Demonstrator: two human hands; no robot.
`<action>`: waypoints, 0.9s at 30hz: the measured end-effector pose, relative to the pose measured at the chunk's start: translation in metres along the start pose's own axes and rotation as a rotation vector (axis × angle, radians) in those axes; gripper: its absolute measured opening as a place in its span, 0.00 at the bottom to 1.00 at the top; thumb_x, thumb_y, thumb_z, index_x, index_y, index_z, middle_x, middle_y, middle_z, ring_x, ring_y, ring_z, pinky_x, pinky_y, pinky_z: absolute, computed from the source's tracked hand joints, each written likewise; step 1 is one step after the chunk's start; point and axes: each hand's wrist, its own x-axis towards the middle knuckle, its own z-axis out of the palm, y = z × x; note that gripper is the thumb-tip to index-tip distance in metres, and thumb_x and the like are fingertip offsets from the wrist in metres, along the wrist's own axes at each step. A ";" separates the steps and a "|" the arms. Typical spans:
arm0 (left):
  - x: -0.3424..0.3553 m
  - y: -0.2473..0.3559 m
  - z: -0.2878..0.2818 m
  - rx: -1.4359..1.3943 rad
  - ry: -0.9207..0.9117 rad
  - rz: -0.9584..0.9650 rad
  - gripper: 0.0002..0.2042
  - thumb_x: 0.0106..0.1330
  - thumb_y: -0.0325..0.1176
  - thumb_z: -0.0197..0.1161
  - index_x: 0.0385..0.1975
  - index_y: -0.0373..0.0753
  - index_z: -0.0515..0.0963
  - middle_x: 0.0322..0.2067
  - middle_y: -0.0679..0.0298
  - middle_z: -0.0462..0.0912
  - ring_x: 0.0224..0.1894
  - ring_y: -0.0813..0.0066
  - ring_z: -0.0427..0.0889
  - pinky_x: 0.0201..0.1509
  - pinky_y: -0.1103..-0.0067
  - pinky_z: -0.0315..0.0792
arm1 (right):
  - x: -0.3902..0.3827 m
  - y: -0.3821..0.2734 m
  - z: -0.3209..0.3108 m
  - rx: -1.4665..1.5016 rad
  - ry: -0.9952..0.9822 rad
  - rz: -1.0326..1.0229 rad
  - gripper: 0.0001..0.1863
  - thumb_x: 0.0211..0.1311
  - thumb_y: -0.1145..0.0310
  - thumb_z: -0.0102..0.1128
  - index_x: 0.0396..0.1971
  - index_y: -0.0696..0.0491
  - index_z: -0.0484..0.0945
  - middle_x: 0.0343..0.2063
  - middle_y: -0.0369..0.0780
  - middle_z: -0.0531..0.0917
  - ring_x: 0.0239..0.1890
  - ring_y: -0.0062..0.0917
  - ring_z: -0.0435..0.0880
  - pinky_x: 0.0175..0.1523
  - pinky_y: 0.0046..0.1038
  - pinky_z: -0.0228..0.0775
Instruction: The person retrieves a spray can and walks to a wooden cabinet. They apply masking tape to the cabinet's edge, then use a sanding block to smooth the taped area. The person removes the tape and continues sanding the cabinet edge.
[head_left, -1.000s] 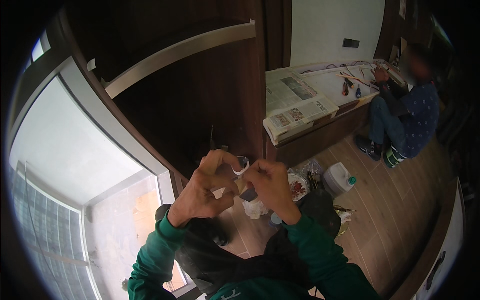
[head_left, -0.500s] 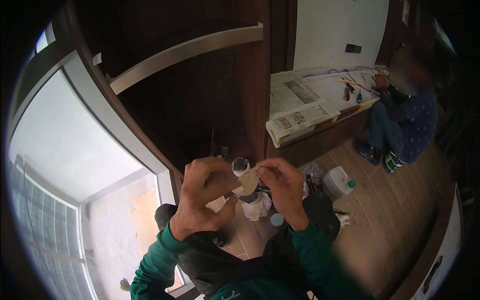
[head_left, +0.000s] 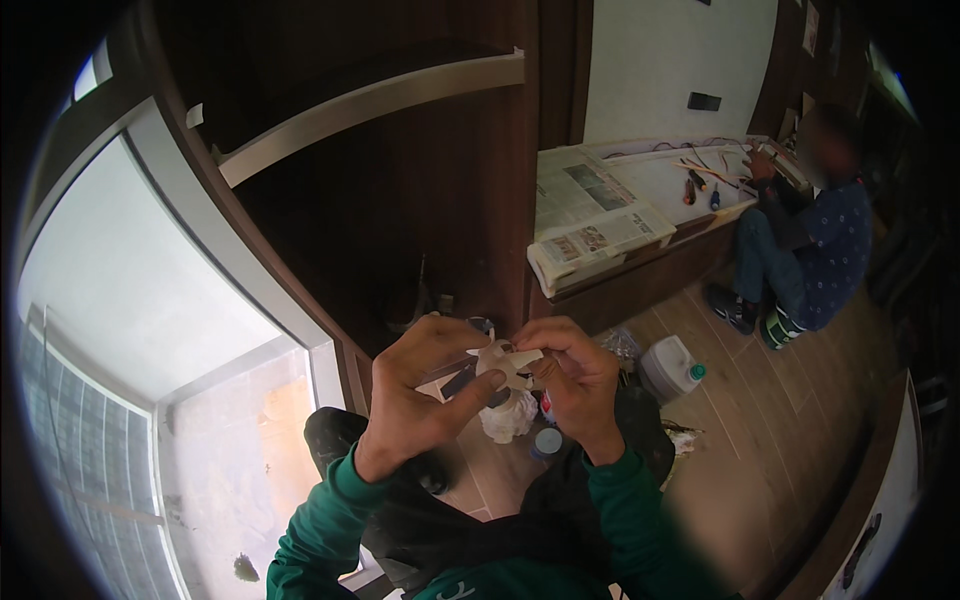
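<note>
Both my hands hold a small pale sheet (head_left: pixel 497 362), perhaps paper or sandpaper, raised between my knees. It looks creased, with pointed corners sticking out; its exact kind is unclear. My left hand (head_left: pixel 415 390) pinches one side between thumb and fingers. My right hand (head_left: pixel 575 385) grips the other side with bent fingertips. Beneath them on the floor lies a crumpled white cloth (head_left: pixel 510 418), partly covered by the hands. Close to it stands a small round container (head_left: pixel 547 442) with a grey-blue top.
A white jug (head_left: pixel 668 366) with a green cap stands right of my knee. Newspaper (head_left: pixel 590 205) covers part of a low bench, where screwdrivers (head_left: pixel 692 188) and wires lie. Another person (head_left: pixel 825 240) sits at its far end. A dark wooden panel (head_left: pixel 400 200) rises ahead.
The pale sheet, rounded and flat before, now appears folded or torn with pointed corners. My hands have turned slightly and drawn closer around it.
</note>
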 end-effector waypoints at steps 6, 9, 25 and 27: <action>0.003 0.004 0.007 0.079 0.009 0.058 0.14 0.55 0.20 0.72 0.42 0.33 0.86 0.42 0.56 0.85 0.42 0.65 0.88 0.49 0.75 0.80 | 0.000 -0.002 -0.005 -0.076 -0.036 -0.054 0.06 0.69 0.77 0.62 0.42 0.61 0.81 0.47 0.45 0.79 0.49 0.26 0.81 0.57 0.28 0.73; 0.004 0.000 0.011 0.017 0.037 0.018 0.13 0.55 0.18 0.70 0.41 0.34 0.86 0.41 0.57 0.85 0.41 0.66 0.87 0.47 0.75 0.79 | 0.000 -0.003 -0.008 -0.091 -0.037 -0.056 0.06 0.69 0.77 0.62 0.43 0.61 0.81 0.47 0.45 0.79 0.50 0.25 0.81 0.57 0.28 0.73; 0.009 -0.006 0.022 -0.005 0.054 -0.105 0.09 0.63 0.18 0.63 0.41 0.31 0.85 0.36 0.58 0.85 0.39 0.72 0.87 0.44 0.78 0.82 | -0.001 0.007 -0.009 0.057 0.057 0.085 0.07 0.68 0.80 0.62 0.44 0.61 0.81 0.43 0.40 0.81 0.47 0.20 0.81 0.55 0.23 0.73; 0.008 -0.004 0.021 -0.028 0.083 -0.133 0.09 0.65 0.19 0.63 0.42 0.32 0.85 0.36 0.59 0.85 0.39 0.74 0.85 0.45 0.79 0.80 | -0.001 0.006 -0.009 0.089 0.060 0.105 0.07 0.68 0.80 0.61 0.44 0.60 0.81 0.44 0.40 0.82 0.48 0.21 0.82 0.55 0.24 0.73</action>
